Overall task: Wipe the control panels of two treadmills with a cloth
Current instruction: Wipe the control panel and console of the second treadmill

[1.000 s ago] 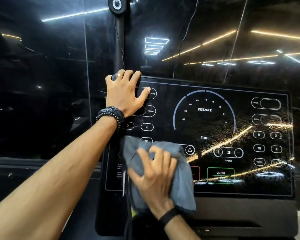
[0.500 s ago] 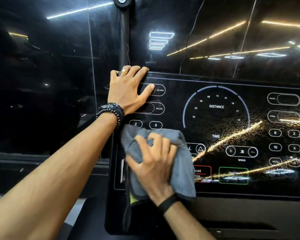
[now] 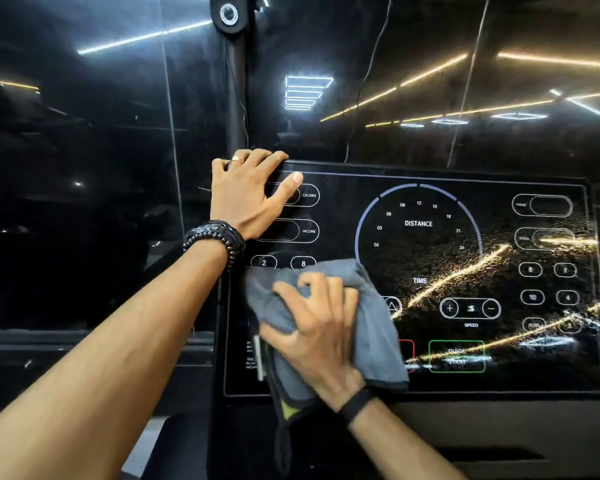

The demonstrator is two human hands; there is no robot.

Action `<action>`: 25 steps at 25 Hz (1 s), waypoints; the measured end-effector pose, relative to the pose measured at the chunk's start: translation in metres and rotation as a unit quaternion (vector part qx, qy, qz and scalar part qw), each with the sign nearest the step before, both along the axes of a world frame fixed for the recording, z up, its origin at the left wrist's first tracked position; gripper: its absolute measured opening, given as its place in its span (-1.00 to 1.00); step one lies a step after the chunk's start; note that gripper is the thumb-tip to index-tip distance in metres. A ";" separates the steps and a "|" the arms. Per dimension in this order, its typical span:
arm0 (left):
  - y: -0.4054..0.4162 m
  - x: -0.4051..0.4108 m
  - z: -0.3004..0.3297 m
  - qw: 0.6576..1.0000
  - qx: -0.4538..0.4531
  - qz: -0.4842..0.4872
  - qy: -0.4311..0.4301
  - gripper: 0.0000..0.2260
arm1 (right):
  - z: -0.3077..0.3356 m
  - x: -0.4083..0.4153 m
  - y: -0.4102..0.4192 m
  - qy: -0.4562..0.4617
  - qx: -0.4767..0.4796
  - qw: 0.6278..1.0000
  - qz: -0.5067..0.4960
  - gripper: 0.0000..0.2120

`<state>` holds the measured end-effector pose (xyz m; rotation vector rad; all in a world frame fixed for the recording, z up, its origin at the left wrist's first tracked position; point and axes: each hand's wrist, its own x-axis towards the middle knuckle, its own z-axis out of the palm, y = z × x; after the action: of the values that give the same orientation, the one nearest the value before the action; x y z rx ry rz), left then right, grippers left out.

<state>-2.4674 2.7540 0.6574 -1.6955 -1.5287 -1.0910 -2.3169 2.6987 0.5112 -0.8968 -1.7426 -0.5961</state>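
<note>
Grey cloth [image 3: 371, 327] lies bunched on the lower left of the glossy control panel [image 3: 499, 209], pressed there by the right hand [image 3: 321, 327] with fingers curled into its folds. Left hand [image 3: 248, 192] braces the panel's top-left corner, fingers hooked over the edge. Best to flatten the cloth and sweep right in overlapping passes toward the streaked side.

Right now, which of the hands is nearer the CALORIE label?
Left. The left hand grips the panel's top-left corner, thumb beside the CALORIE label; the right hand presses the grey cloth lower down.

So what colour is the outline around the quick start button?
Green: the quick start button on the control panel has a green outline, seen in the head view.
</note>
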 end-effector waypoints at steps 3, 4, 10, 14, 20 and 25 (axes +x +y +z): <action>-0.005 0.001 0.004 0.999 -0.026 0.012 0.017 -0.41 | -0.003 -0.040 -0.015 -0.069 0.003 0.997 0.024 -0.59; -0.007 0.000 0.004 0.999 -0.033 0.012 0.024 -0.40 | -0.014 -0.043 -0.021 -0.101 0.006 0.994 0.040 -0.58; -0.018 0.001 0.014 0.996 -0.085 -0.011 -0.006 -0.30 | -0.056 0.041 -0.018 -0.106 0.039 0.991 0.071 -0.54; -0.020 0.001 0.025 0.991 -0.130 -0.011 -0.009 -0.23 | 0.023 0.010 0.014 0.021 0.013 0.999 -0.023 -0.60; -0.024 0.000 0.019 0.993 -0.111 -0.032 -0.007 -0.45 | -0.008 -0.066 -0.023 -0.133 0.022 0.989 0.053 -0.57; -0.017 0.002 0.013 0.994 -0.106 -0.001 -0.008 -0.34 | -0.059 0.038 -0.017 -0.100 0.033 0.991 0.081 -0.53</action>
<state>-2.4653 2.7371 0.6701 -1.8325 -1.7037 -0.9736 -2.2793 2.6819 0.4519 -0.6588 -1.9423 -0.6500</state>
